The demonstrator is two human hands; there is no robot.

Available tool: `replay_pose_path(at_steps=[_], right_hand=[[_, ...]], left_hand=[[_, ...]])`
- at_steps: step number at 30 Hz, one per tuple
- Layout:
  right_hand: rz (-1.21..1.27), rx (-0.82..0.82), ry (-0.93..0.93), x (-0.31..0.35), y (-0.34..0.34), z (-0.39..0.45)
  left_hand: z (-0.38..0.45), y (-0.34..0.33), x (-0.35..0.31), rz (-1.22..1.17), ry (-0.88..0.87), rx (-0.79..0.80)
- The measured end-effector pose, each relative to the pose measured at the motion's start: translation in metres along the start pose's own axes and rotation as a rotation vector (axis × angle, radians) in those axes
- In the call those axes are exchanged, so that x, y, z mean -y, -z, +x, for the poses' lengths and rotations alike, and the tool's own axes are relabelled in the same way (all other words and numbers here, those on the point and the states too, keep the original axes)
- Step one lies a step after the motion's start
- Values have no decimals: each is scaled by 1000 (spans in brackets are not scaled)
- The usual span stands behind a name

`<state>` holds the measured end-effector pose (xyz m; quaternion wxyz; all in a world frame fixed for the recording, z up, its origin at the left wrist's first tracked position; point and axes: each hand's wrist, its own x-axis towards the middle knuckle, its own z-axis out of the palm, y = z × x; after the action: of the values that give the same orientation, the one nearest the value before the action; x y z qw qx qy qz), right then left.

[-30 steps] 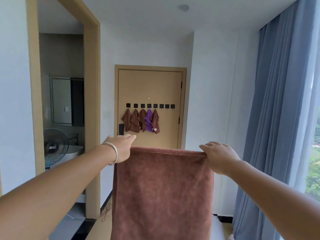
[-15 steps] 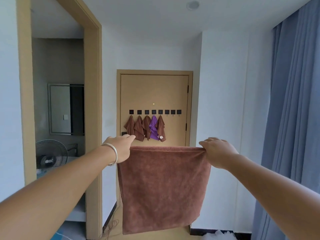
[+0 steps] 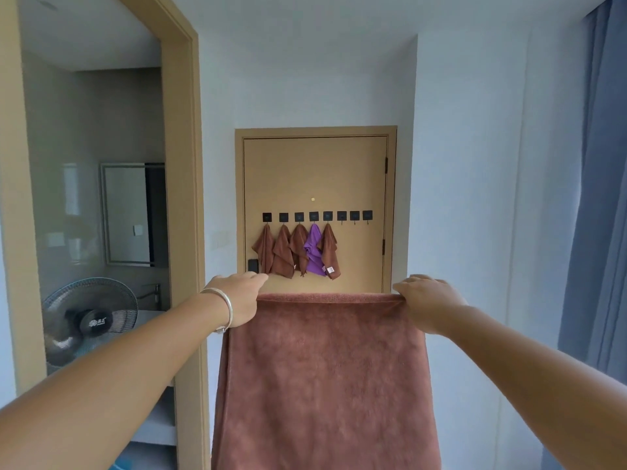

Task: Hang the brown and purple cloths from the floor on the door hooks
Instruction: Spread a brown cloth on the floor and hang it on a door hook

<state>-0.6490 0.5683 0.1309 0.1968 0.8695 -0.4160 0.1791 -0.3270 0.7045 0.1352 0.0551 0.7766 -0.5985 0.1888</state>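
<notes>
White walls close a narrow passage, and at its end stands the tan door with a row of black hooks. Five small cloths already hang there: four brown ones and one purple cloth. Three hooks at the right end of the row are free. To the left an opening shows a fan and a mirror; to the right hangs a blue curtain.

We hold a big brown cloth spread out in front of us, well apart from the door. Our left hand pinches its top left corner, and our right hand pinches the top right corner; the fingers of both hands are curled tight on the upper edge, which is pulled almost straight.

We judge that the step now is to carry this cloth to a free hook. To do it well, we should walk close to the door first, then gather the edge or find a corner or loop, so that one small part goes over the hook. This cloth looks heavy and wide, so it may slip off if we hang only a thin fold.
</notes>
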Motion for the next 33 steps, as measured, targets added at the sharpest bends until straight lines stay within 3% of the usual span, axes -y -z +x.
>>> replay_pose_path(at_steps=[18, 33], right_hand=[[11, -47, 20, -111, -101, 173], [-27, -23, -4, -117, -187, 333]], left_hand=[[196, -37, -43, 47, 24, 8], [379, -126, 21, -35, -8, -15]])
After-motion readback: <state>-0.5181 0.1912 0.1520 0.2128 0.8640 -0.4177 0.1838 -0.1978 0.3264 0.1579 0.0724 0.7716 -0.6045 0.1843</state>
